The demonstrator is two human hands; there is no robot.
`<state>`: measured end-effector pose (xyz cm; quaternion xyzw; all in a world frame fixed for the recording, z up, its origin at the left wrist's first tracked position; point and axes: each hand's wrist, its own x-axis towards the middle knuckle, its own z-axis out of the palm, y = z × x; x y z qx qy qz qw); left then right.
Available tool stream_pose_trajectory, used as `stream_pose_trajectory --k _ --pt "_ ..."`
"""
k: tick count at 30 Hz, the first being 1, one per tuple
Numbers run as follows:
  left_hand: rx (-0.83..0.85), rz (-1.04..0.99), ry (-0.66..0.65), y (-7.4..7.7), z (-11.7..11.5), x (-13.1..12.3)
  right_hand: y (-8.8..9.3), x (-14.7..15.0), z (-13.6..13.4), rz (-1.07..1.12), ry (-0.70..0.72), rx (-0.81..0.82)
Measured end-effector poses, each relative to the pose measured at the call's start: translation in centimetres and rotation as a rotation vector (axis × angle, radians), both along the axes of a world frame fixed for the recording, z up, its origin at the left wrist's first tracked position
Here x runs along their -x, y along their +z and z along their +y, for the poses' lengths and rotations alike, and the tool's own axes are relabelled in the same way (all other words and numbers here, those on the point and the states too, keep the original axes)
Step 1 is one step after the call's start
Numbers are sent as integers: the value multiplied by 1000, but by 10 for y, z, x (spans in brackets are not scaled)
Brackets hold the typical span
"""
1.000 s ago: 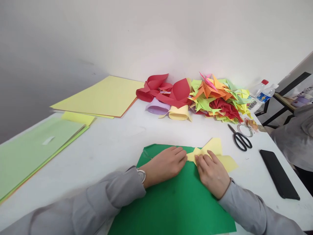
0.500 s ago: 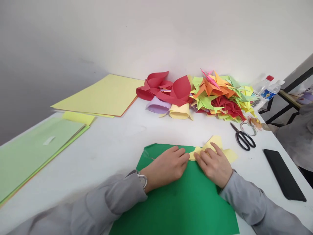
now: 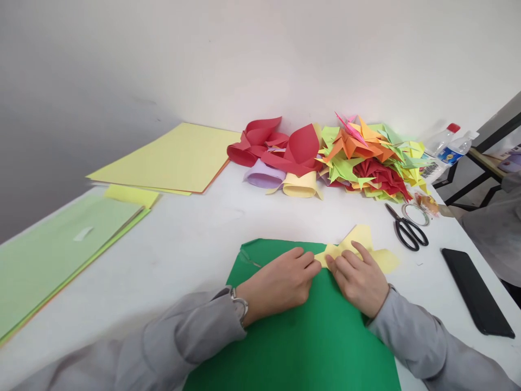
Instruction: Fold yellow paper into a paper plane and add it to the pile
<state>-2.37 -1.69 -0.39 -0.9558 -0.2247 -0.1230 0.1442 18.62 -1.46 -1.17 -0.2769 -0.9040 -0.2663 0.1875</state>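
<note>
A folded piece of pale yellow paper (image 3: 358, 239) lies over the top right edge of a green paper sheet (image 3: 301, 336). My left hand (image 3: 280, 282), with a watch at the wrist, is closed and pinches the yellow paper's left tip. My right hand (image 3: 360, 279) is closed on the middle of the same paper, thumb and fingers pressing on its fold, the index finger raised a little. Two yellow points stick out beyond my right hand. Under the hands the green sheet lies flat, and its top left corner is creased.
Curled red paper shapes (image 3: 299, 149) and a heap of folded paper stars (image 3: 350, 152) stand along the wall. Scissors (image 3: 409, 231), a tape roll (image 3: 415, 214) and a black phone (image 3: 476, 293) lie on the right. Paper stacks (image 3: 163, 157) lie left. A person's grey sleeve (image 3: 494, 228) shows at far right.
My hands stay on the yellow paper, with only slight finger shifts; the left fingers have slid a little along its tip. The whole view has drifted slightly.
</note>
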Motion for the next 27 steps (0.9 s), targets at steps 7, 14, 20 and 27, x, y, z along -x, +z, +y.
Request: stream_pose_trajectory --k 7,14,20,27 --pt "16 -21 -6 -1 2 -1 2 -2 6 17 20 8" --pt "19 -54 13 2 2 -2 5 -1 12 12 35 46" --pt "26 -51 15 0 2 -1 5 -1 10 -54 65 47" --pt "-2 30 79 8 3 -5 5 1 12 -42 81 37"
